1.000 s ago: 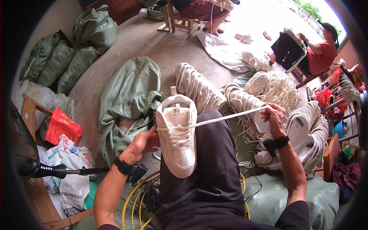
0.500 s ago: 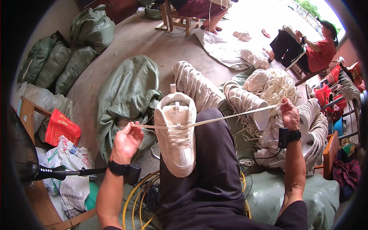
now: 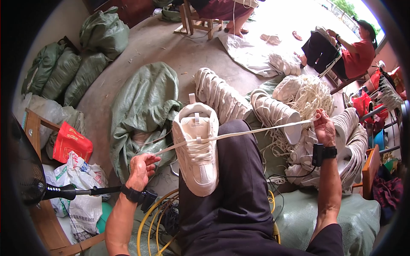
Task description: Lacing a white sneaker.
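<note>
A cream sneaker point(image 3: 198, 166) rests on my left knee, its toe toward me, with lacing across its lower eyelets. A flat off-white shoelace point(image 3: 247, 131) comes out of the shoe and stretches to both sides. On the left, my left hand point(image 3: 143, 170) pinches one end of the lace, palm turned up, a bit lower than the shoe's tongue. Far out to the right, my right hand point(image 3: 325, 129) pinches the other end, raised in front of stacked shoes. The lace runs nearly taut between the two hands.
Rows of stacked cream shoes point(image 3: 222, 96) and a heap of loose laces point(image 3: 314, 100) lie beyond my knees. A green woven sack point(image 3: 145, 102) slumps at left. A fan point(image 3: 32, 183) stands by my left arm. A person in a red shirt point(image 3: 358, 59) sits far right.
My left hand has moved down, carrying its lace end lower. My right hand stays out to the right with little movement, and the shoe holds its place on my knee.
</note>
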The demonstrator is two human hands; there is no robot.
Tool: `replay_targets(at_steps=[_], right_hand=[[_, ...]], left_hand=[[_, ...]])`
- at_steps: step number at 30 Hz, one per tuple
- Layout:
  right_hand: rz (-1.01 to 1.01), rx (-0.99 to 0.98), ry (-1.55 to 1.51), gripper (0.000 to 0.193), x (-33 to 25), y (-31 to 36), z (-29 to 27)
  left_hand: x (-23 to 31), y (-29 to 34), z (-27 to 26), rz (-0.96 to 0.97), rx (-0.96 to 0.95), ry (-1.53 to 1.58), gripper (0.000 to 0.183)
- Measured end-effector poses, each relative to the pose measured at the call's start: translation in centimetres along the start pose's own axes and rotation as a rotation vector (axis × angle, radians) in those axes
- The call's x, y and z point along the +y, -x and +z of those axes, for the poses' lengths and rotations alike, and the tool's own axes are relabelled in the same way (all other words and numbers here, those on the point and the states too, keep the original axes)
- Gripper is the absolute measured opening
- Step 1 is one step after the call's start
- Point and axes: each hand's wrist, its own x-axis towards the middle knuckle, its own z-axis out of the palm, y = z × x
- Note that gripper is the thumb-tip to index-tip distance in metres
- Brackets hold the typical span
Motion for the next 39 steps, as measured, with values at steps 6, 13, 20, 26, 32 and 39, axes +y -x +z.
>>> replay_targets(at_steps=[6, 13, 20, 26, 32, 39], right_hand=[[0.045, 0.021, 0.011, 0.022, -0.7, 1.7, 1.7], [0.057, -0.081, 0.137, 0.023, -0.6, 3.4, 3.8], [0.043, -0.082, 0.160, 0.025, -0.6, 3.8, 5.1], [0.100, -0.047, 0.163, 0.026, 0.2, 3.7, 5.1], [0.119, -0.074, 0.192, 0.024, 0.6, 4.3, 4.3], [0.109, -0.086, 0.143, 0.023, 0.8, 3.2, 3.1]], left_hand=[[0.6, 0.0, -1.3, 0.189, 0.082, 0.332, 0.016], [1.4, -1.2, -2.6, 0.190, -0.494, 0.928, 0.016], [2.4, 0.0, -2.8, -0.012, -0.498, 0.663, 0.030], [0.8, -0.5, 4.3, -0.185, -0.423, -0.031, 0.055], [0.3, -2.9, 5.9, -0.202, -0.394, 0.077, 0.046], [0.2, -2.1, 0.4, -0.115, -0.131, 0.510, 0.018]])
